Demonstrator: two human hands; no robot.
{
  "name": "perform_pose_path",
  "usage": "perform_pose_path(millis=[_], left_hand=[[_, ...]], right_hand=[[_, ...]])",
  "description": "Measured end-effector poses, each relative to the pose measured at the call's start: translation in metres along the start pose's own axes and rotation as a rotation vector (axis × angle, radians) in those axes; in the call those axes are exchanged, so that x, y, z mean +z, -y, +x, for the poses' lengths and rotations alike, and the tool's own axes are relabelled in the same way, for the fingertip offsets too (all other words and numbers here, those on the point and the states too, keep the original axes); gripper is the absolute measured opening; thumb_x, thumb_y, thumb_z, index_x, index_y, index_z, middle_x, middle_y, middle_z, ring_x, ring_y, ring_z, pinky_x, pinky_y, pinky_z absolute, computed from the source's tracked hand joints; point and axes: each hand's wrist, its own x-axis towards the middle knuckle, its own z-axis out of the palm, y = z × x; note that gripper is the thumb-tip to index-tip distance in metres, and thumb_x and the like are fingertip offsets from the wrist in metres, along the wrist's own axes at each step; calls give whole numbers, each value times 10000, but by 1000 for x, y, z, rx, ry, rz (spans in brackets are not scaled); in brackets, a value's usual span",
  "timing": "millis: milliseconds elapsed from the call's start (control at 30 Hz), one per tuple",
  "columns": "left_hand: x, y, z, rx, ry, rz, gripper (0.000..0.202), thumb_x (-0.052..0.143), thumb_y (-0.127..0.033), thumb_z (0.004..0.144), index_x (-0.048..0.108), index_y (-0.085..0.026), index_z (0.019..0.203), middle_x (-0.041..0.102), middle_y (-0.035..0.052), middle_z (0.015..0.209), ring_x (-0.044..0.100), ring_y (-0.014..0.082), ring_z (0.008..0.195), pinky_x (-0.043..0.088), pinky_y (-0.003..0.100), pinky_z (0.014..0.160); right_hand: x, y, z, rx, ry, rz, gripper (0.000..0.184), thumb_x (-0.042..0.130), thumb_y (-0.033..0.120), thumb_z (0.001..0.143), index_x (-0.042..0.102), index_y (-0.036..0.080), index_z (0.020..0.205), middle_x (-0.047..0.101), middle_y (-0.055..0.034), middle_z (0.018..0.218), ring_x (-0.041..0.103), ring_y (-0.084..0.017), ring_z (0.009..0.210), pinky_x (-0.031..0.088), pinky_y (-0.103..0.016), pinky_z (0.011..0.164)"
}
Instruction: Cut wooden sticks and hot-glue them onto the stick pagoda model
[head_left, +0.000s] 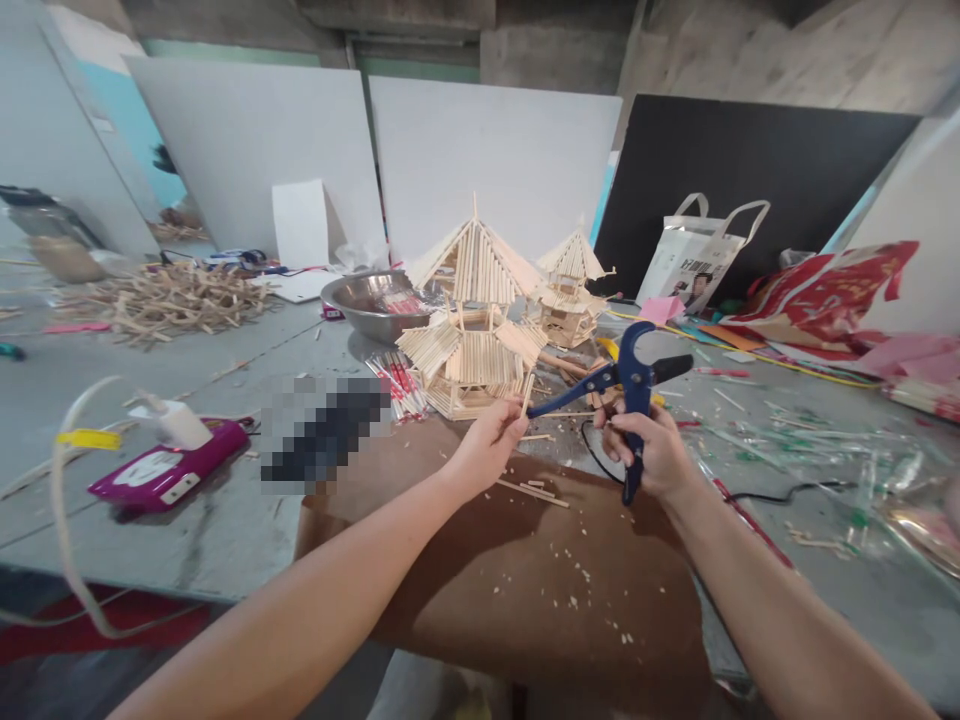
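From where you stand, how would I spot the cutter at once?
On the grey table, find the brown sheet. By the sheet's far right corner, the right hand grips the cutter. It is the dark blue tool with a hooked top, unlike the pale sticks lying nearby.
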Motion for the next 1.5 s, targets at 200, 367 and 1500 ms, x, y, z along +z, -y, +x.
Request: perform_pose_path(millis=[200,367,1500], left_hand=[[2,1,1,-211,-31,-244,218,427,-345,758,484,-141,809,501,-18,607,474,86,595,397,246,653],[6,2,-2,-227,-29,-277,234,469,-376,723,475,-145,758,508,-9,628,505,95,608,417,262,649],[-40,-18,13,-172,-308,-481,217,493,-359,720,417,-160,678,551,-42,559,386,23,308,273,160,327]], right_hand=[[11,-11,-6,16,38,-2,33,513,203,671,515,170,670,472,62,389,378,-65,305,344,-223,381],[14,-10,-5,20,70,160,69,526,177,589,522,215,647,611,0,668,569,-193,812,458,-329,651],[-8,-25,2,-487,-31,-1491,451,477,214,618,385,197,1059,528,-88,980,492,-247,910,391,-373,777]])
